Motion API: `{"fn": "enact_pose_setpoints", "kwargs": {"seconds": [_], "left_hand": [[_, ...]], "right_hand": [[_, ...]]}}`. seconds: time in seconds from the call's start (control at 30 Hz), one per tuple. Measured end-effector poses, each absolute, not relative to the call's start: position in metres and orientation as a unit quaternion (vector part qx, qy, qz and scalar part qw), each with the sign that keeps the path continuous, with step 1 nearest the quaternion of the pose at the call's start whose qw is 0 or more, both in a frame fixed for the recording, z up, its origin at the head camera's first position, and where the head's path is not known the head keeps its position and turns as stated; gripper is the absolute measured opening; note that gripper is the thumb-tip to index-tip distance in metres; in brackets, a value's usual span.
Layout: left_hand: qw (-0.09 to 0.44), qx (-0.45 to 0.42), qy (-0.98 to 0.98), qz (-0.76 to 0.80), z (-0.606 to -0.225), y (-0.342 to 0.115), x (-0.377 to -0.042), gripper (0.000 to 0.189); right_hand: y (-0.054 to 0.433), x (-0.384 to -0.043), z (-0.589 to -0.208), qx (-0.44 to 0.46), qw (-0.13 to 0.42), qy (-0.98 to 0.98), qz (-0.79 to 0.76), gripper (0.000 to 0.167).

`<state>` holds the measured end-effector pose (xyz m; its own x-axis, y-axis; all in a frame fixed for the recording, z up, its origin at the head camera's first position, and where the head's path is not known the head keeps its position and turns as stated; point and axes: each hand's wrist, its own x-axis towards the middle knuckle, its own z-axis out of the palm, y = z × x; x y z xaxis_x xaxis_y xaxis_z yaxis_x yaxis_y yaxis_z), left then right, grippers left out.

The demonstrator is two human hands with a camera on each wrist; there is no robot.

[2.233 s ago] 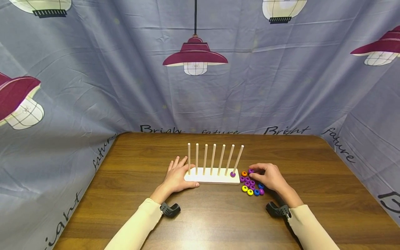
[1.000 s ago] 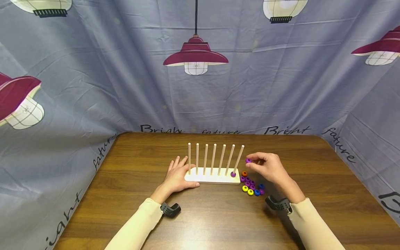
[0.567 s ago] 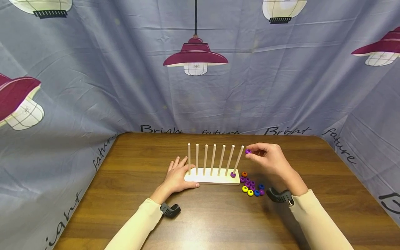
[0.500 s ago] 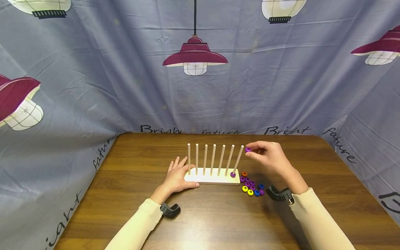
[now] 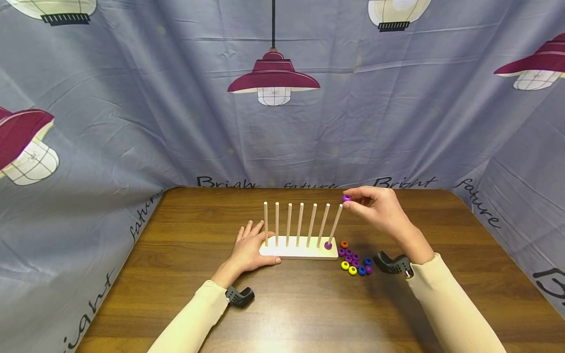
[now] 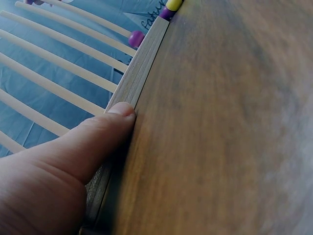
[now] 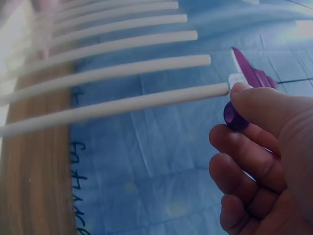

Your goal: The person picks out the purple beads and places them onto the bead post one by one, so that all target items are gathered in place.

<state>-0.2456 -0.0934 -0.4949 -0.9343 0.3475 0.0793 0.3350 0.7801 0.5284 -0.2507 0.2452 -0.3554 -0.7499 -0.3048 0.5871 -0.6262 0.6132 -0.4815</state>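
Blue-grey cloth [image 5: 198, 113] printed with lamps is being met by the brown wooden table [image 5: 300, 314], where the pegged base [image 5: 297, 251] is being held between thumb and forefinger of the left hand [image 5: 250, 251], unmoved since the earlier frames. Up it goes: the right hand [image 5: 383, 210] is being raised higher and further left than half a second ago, towards the rightmost peg [image 5: 335, 224]! Loose beads [image 5: 355, 264] are being left clustered beside the base. Meanwhile the purple bead [image 5: 346, 198] is being pinched by thumb and fingertips, now carried to just beside that peg's tip, not yet threaded.
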Motion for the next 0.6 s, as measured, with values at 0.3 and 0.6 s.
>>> {"fn": "enact_pose_setpoints", "kwargs": {"seconds": [0.3,0.6], "left_hand": [[0.010,0.184,0.942,0.281,-0.4946,-0.0933,-0.2454,0.073],[0.011,0.182,0.942,0.282,-0.4956,-0.0940,-0.2454,0.074]], "right_hand": [[0.2398,-0.2464,-0.3490,0.286,0.233,-0.863,0.346,0.019],[0.2370,-0.2434,-0.3511,0.296,0.228,-0.865,0.334,0.021]]}}
